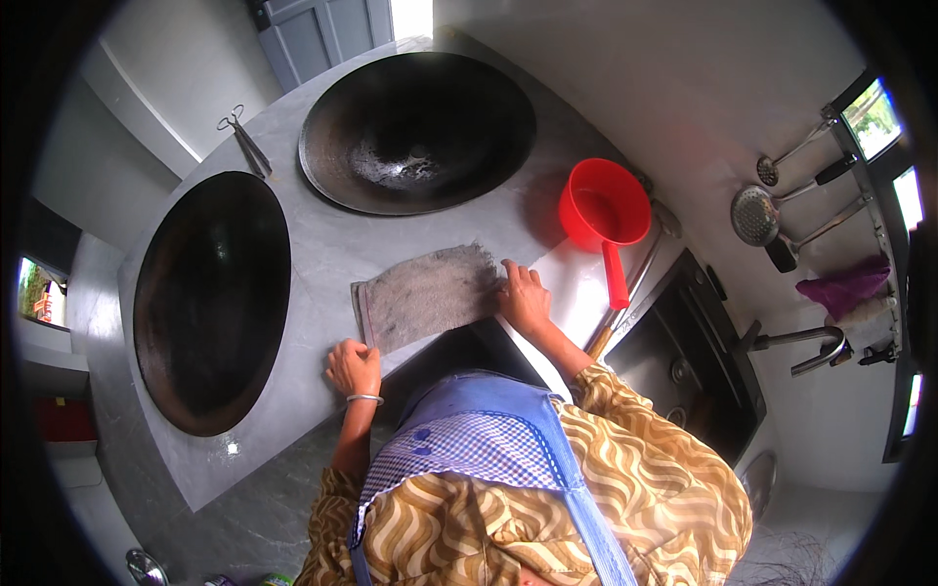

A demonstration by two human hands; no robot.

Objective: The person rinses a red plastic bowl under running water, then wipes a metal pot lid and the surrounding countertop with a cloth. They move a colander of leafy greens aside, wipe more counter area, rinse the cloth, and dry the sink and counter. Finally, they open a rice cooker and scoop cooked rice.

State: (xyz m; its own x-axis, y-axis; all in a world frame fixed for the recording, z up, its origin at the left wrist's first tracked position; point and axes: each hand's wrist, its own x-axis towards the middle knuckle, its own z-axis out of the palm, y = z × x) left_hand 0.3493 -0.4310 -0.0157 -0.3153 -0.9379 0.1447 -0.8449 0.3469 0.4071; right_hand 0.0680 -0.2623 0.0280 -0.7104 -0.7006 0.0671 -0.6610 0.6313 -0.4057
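A grey, worn cloth [432, 294] lies folded flat on the grey marbled countertop [315, 300] before me, its right edge frayed. My left hand [354, 368], with a bangle at the wrist, rests at the cloth's lower left corner with curled fingers. Whether it pinches that corner is hidden. At the frayed edge is my right hand [525, 299], its thumb side touching or very near the cloth and its index finger reaching forward. I cannot tell if it grips the fabric.
Two large dark woks [418, 132] are set into the counter, one ahead and one left. Metal tongs [249, 146] lie between them. On the right are a red plastic dipper [604, 205], a long-handled ladle [645, 256], and a sink [659, 351] with a faucet [799, 340]. Skimmers [755, 214] hang on the wall.
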